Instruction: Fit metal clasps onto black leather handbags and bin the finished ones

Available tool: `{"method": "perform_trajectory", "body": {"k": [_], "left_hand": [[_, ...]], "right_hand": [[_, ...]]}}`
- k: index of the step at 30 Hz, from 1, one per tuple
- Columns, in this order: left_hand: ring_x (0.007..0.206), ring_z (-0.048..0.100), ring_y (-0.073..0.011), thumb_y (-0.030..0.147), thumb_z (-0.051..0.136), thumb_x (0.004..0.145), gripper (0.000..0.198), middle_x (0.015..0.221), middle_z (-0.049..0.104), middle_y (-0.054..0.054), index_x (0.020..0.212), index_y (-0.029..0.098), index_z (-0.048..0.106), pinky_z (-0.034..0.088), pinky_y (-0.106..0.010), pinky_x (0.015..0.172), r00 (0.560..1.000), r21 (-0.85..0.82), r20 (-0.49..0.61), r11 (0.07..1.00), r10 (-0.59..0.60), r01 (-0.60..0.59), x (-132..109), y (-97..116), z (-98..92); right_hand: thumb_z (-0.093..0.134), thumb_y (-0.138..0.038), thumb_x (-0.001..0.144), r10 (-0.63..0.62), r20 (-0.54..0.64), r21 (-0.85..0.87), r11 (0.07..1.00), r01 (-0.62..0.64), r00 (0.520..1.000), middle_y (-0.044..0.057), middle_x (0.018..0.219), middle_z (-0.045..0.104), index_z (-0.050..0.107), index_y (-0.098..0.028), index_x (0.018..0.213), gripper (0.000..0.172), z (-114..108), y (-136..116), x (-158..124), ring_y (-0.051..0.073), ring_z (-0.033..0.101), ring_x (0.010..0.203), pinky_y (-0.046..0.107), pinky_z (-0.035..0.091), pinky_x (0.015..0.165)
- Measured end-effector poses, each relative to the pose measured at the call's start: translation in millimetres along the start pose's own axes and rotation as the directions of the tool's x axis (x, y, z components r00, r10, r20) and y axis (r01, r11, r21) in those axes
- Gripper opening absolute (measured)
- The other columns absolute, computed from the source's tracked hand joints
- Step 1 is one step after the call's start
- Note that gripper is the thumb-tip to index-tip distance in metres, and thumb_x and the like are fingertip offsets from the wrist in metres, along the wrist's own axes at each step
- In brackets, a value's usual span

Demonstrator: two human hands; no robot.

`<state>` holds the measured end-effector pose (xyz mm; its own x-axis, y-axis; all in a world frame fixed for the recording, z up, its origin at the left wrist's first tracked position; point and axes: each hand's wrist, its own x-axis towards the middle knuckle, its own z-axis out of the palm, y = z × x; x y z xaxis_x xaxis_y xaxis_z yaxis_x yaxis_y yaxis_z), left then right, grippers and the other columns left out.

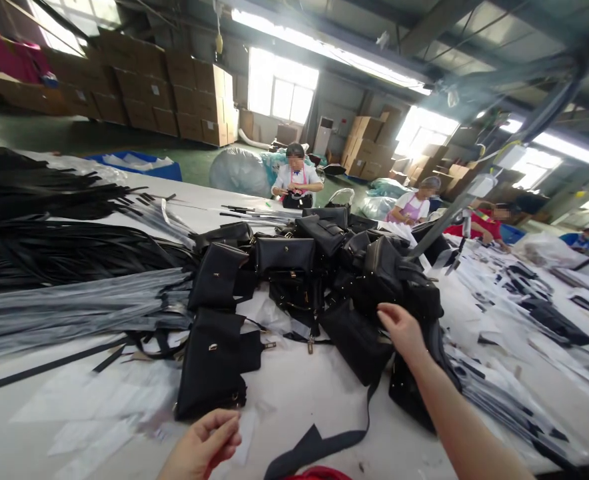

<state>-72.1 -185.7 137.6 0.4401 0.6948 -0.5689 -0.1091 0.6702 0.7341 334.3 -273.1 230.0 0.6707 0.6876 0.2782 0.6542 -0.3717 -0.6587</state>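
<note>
On the white table [324,400] (cartons [194,100] behind), right hand [402,330] touches black bags [284,257], fingers open; left hand [204,443] half-curled, empty.

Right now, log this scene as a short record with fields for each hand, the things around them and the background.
Left hand: low over the white table, holding nothing, near a flat black bag.
Right hand: touching the pile of black bags; grip hidden.
Left side: black straps laid out.
Background: people at work, stacked cartons.

Bare table [299,393] lies open at the near edge; heaped black bags [284,257] and straps [49,253] block beyond.
</note>
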Motion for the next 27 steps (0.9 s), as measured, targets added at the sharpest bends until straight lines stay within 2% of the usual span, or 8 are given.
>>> {"method": "perform_trajectory", "body": {"k": [2, 4, 8, 11, 15, 18, 21, 27], "left_hand": [[0.059, 0.06, -0.012, 0.04, 0.088, 0.047, 0.038, 0.063, 0.065, -0.002, 0.07, 0.015, 0.069, 0.049, -0.02, 0.056, 0.997, -0.021, 0.061, 0.999, -0.041, 0.042, -2, -3, 15.8], [0.059, 0.061, -0.0111, 0.038, 0.088, 0.049, 0.039, 0.065, 0.068, -0.003, 0.073, 0.014, 0.07, 0.049, -0.018, 0.056, 0.99, -0.052, 0.123, 0.996, -0.064, 0.07, -4, -7, 31.0], [0.063, 0.064, -0.0106, 0.033, 0.084, 0.059, 0.035, 0.075, 0.071, -0.007, 0.081, 0.011, 0.068, 0.051, -0.018, 0.059, 0.974, -0.148, 0.224, 0.987, -0.034, 0.069, -5, -14, 55.2], [0.06, 0.063, -0.009, 0.029, 0.083, 0.062, 0.034, 0.074, 0.07, -0.007, 0.084, 0.01, 0.066, 0.049, -0.017, 0.057, 0.972, -0.186, 0.233, 0.98, -0.023, 0.068, -8, -19, 65.2], [0.061, 0.063, -0.0102, 0.033, 0.081, 0.065, 0.037, 0.071, 0.069, -0.005, 0.09, 0.011, 0.063, 0.051, -0.019, 0.059, 0.986, -0.154, 0.166, 0.988, 0.004, 0.022, -21, -27, 71.7], [0.062, 0.065, -0.0123, 0.037, 0.078, 0.068, 0.039, 0.074, 0.069, -0.005, 0.093, 0.011, 0.061, 0.052, -0.023, 0.06, 0.994, -0.059, 0.1, 0.997, 0.055, -0.049, -32, -33, 75.5], [0.058, 0.065, -0.0122, 0.035, 0.073, 0.073, 0.035, 0.07, 0.069, -0.005, 0.095, 0.011, 0.059, 0.051, -0.021, 0.055, 0.997, 0.018, 0.042, 0.997, 0.069, -0.069, -42, -40, 80.7], [0.056, 0.065, -0.0118, 0.023, 0.065, 0.08, 0.02, 0.066, 0.068, -0.004, 0.094, 0.011, 0.058, 0.049, -0.019, 0.051, 0.996, 0.065, -0.084, 0.998, 0.029, -0.024, -56, -53, 89.1]], "right_hand": [[0.06, -0.038, 0.08, 0.003, 0.314, 0.15, 0.987, -0.053, 0.949, 0.011, 0.099, 0.069, 0.065, -0.014, 0.1, 0.032, 50, -20, -48, 0.022, 0.065, 0.092, 0.038, 0.05, 0.088], [0.063, -0.037, 0.079, -0.031, 0.57, 0.254, 0.957, -0.14, 0.821, 0.01, 0.098, 0.069, 0.065, -0.014, 0.104, 0.034, 85, -43, -92, 0.021, 0.065, 0.091, 0.036, 0.052, 0.084], [0.063, -0.034, 0.081, -0.172, 0.815, 0.358, 0.901, -0.246, 0.554, 0.01, 0.105, 0.069, 0.062, -0.016, 0.117, 0.039, 103, -77, -142, 0.02, 0.065, 0.094, 0.035, 0.052, 0.085], [0.059, -0.033, 0.085, -0.247, 0.835, 0.397, 0.89, -0.227, 0.492, 0.009, 0.105, 0.07, 0.063, -0.017, 0.116, 0.035, 96, -83, -148, 0.02, 0.066, 0.093, 0.036, 0.053, 0.085], [0.054, -0.035, 0.088, -0.275, 0.817, 0.399, 0.904, -0.153, 0.506, 0.009, 0.104, 0.071, 0.066, -0.017, 0.111, 0.031, 85, -81, -146, 0.021, 0.066, 0.093, 0.036, 0.052, 0.085], [0.055, -0.034, 0.087, -0.333, 0.8, 0.363, 0.931, 0.039, 0.5, 0.008, 0.1, 0.071, 0.067, -0.018, 0.111, 0.03, 80, -79, -147, 0.019, 0.066, 0.086, 0.031, 0.052, 0.078], [0.05, -0.03, 0.091, -0.44, 0.763, 0.238, 0.872, 0.427, 0.474, 0.008, 0.091, 0.07, 0.068, -0.019, 0.104, 0.025, 77, -77, -151, 0.019, 0.064, 0.079, 0.031, 0.049, 0.074], [0.045, -0.014, 0.089, -0.548, 0.811, 0.125, 0.503, 0.855, 0.204, 0.012, 0.089, 0.067, 0.061, -0.013, 0.106, 0.023, 73, -74, -167, 0.022, 0.062, 0.079, 0.031, 0.044, 0.066]]}}
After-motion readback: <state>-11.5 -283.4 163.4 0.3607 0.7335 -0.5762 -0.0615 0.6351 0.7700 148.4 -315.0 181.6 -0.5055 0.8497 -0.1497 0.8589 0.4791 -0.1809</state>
